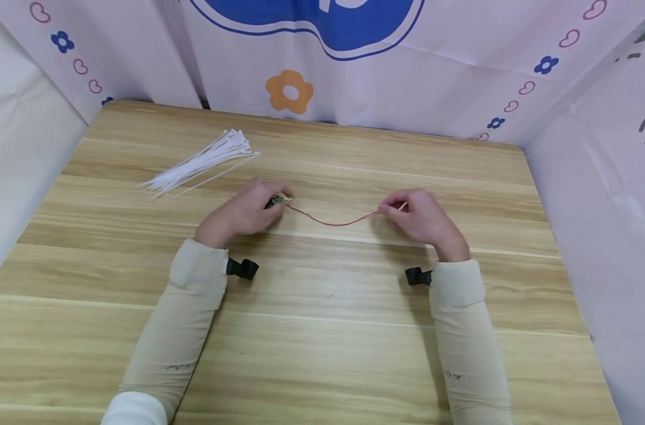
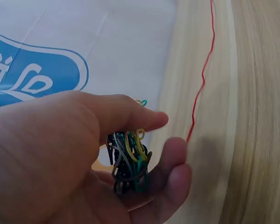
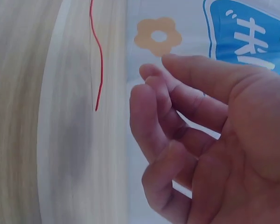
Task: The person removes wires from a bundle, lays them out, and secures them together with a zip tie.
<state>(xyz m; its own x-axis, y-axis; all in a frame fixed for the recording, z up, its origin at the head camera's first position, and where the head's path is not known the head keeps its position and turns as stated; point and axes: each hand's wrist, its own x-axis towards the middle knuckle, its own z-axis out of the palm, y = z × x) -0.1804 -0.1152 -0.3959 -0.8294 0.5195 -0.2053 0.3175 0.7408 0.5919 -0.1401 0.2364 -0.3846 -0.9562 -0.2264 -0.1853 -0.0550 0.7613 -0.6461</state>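
My left hand (image 1: 250, 206) grips a small bundle of wires (image 2: 128, 163) in black, green, yellow and grey, curling thumb and fingers round it. From beside those fingertips a thin red wire (image 1: 333, 224) sags in a shallow curve to the right. Its other end reaches the fingertips of my right hand (image 1: 420, 215) in the head view. Seen from the right wrist, that end of the red wire (image 3: 101, 70) hangs apart from the fingers. The right hand's fingers (image 3: 142, 109) are loosely curled, thumb and index tips close together, with nothing visible between them.
A fanned pile of white cable ties (image 1: 205, 162) lies at the back left of the wooden table (image 1: 322, 354), one tie (image 1: 218, 174) slightly apart. Behind the table hangs a printed white cloth (image 1: 237, 77). Black wrist cameras (image 1: 242, 268) jut inward from both sleeves.
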